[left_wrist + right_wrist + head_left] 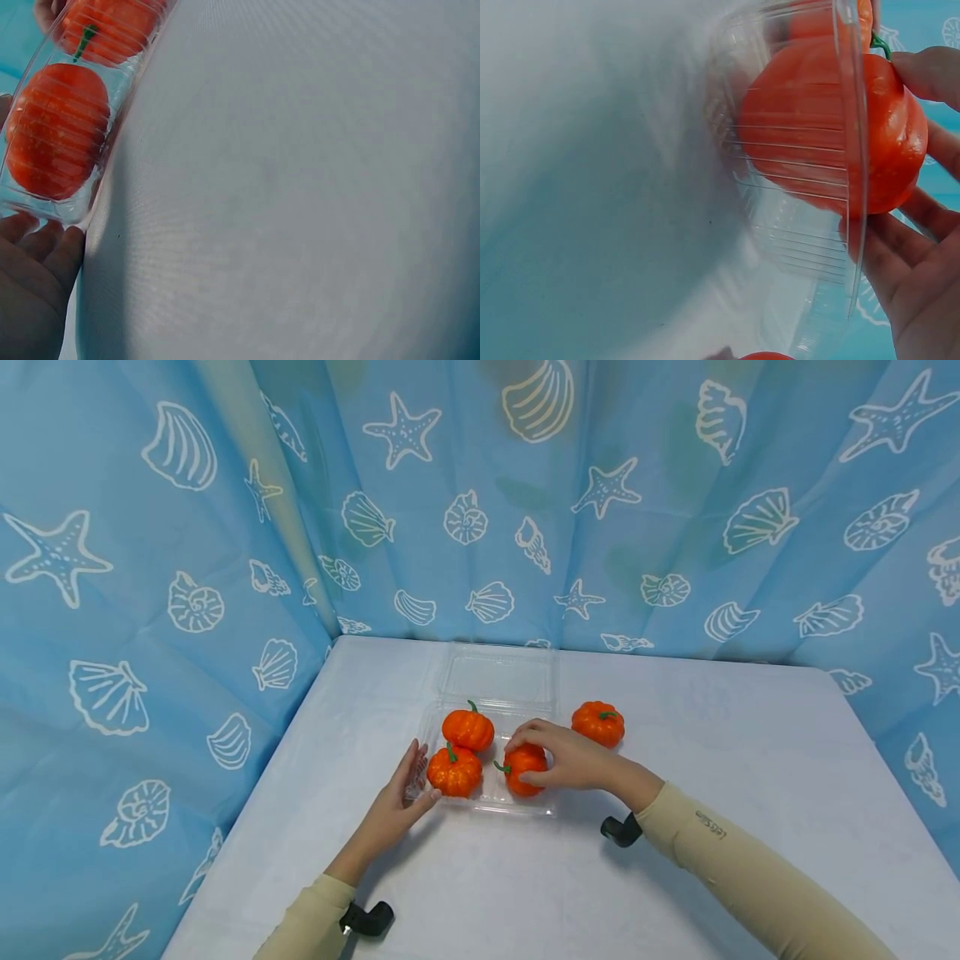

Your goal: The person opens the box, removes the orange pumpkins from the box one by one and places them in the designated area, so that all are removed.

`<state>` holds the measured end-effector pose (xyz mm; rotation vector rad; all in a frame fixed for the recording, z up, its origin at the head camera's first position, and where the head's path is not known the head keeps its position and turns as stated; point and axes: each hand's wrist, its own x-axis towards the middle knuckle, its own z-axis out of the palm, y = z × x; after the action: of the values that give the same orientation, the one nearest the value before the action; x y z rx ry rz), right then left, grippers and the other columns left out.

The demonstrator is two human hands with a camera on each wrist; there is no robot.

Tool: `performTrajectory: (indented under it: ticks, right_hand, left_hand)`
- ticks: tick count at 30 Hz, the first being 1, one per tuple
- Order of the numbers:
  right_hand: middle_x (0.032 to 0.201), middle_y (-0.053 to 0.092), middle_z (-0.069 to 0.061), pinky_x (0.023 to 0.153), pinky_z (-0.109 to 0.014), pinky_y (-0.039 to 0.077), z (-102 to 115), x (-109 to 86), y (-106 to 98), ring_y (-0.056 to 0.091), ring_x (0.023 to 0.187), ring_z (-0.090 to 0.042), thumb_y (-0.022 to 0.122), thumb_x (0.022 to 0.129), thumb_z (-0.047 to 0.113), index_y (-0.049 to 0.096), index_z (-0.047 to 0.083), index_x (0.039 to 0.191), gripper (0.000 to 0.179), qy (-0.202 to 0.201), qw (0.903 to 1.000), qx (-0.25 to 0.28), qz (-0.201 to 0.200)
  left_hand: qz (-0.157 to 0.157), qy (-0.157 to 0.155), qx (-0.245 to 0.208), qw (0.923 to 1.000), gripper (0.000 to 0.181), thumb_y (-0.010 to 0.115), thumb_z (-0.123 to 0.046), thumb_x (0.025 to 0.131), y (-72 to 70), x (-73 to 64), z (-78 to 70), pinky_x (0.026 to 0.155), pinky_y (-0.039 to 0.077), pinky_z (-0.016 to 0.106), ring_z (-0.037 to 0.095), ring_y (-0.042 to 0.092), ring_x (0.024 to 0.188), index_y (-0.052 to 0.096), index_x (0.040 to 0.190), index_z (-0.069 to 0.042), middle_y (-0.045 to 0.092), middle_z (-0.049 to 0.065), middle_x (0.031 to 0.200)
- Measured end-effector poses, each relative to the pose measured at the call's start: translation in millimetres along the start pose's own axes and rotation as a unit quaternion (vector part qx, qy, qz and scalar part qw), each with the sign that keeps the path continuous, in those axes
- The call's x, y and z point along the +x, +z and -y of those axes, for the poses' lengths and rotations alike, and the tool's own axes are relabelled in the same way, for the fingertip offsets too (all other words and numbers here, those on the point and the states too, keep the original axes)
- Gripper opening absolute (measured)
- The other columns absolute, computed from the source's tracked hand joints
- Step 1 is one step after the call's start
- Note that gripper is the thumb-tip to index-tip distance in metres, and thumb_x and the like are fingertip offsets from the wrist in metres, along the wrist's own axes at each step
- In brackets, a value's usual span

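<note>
A clear plastic clamshell box [517, 808] stands on the table with its lid laid back. Two small orange pumpkins, one behind [469, 730] and one in front [454, 773], fill its left half. In the right half my right hand [576, 760] grips a third pumpkin [522, 769] between thumb and fingers, its green stem pointing left. The right wrist view has this pumpkin [802, 127] partly behind the clear wall, with fingers around its upper part. My left hand [392, 814] touches the box's left end with extended fingers, its thumb near the front corner.
Another orange pumpkin [597, 724] lies on the white tablecloth [720, 735], right of the box and behind my right forearm. The transparent lid [498, 678] reaches toward the back edge. Blue shell-patterned curtains [465, 460] hang behind and at both sides.
</note>
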<state>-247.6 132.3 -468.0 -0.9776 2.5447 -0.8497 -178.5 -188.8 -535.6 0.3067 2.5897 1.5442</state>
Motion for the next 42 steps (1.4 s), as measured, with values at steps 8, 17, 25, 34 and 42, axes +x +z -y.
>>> performTrajectory:
  ticks: [8,17,25,34,42]
  right_hand:
    - [0.134,0.057,0.004,0.104,-0.042,0.051,-2.1,1.8,-2.3,0.055,0.122,-0.019,0.076,0.091,0.032,0.067,0.025,0.124,0.035,0.01,0.9999,-0.009,0.006]
    - [0.134,0.059,0.003,0.103,-0.048,0.05,-1.4,-0.8,-4.9,0.056,0.124,-0.021,0.074,0.093,0.028,0.067,0.026,0.123,0.031,0.011,0.9997,0.019,0.005]
    - [0.134,0.058,0.003,0.102,-0.048,0.052,-3.9,-2.6,-4.4,0.055,0.124,-0.021,0.075,0.093,0.027,0.067,0.027,0.121,0.03,-0.002,0.9995,0.028,-0.017]
    - [0.136,0.057,-0.001,0.097,-0.047,0.055,-6.7,-3.2,-3.7,0.055,0.122,-0.024,0.076,0.093,0.029,0.066,0.025,0.119,0.029,-0.008,0.9982,0.045,-0.038]
    - [0.134,0.056,0.001,0.1,-0.046,0.054,-9.8,-7.7,-4.1,0.054,0.124,-0.022,0.077,0.093,0.028,0.066,0.022,0.12,0.03,-0.022,0.9944,0.078,-0.069]
  left_hand:
    - [-0.001,0.005,0.003,1.0,0.092,0.069,-0.037,0.097,1.0,0.1,0.2,0.12,0.022,0.056,0.027,0.025,0.153,0.01,0.165,-0.019,0.028,0.004,0.166]
    - [0.0,0.001,0.002,1.0,0.093,0.07,-0.037,0.096,0.5,-0.4,-1.0,0.119,0.023,0.056,0.027,0.025,0.153,0.01,0.165,-0.019,0.028,0.003,0.166]
    - [-0.005,0.003,0.008,0.9999,0.093,0.07,-0.037,0.096,0.2,-0.3,-0.4,0.12,0.022,0.055,0.026,0.025,0.153,0.011,0.165,-0.02,0.029,0.003,0.166]
    - [-0.003,-0.001,0.006,1.0,0.093,0.07,-0.036,0.096,0.0,0.1,0.5,0.12,0.023,0.056,0.026,0.025,0.153,0.011,0.165,-0.02,0.028,0.002,0.166]
    - [0.001,-0.001,0.0,1.0,0.093,0.07,-0.036,0.097,-0.2,0.3,1.1,0.119,0.025,0.057,0.026,0.025,0.153,0.01,0.165,-0.018,0.028,0.002,0.167]
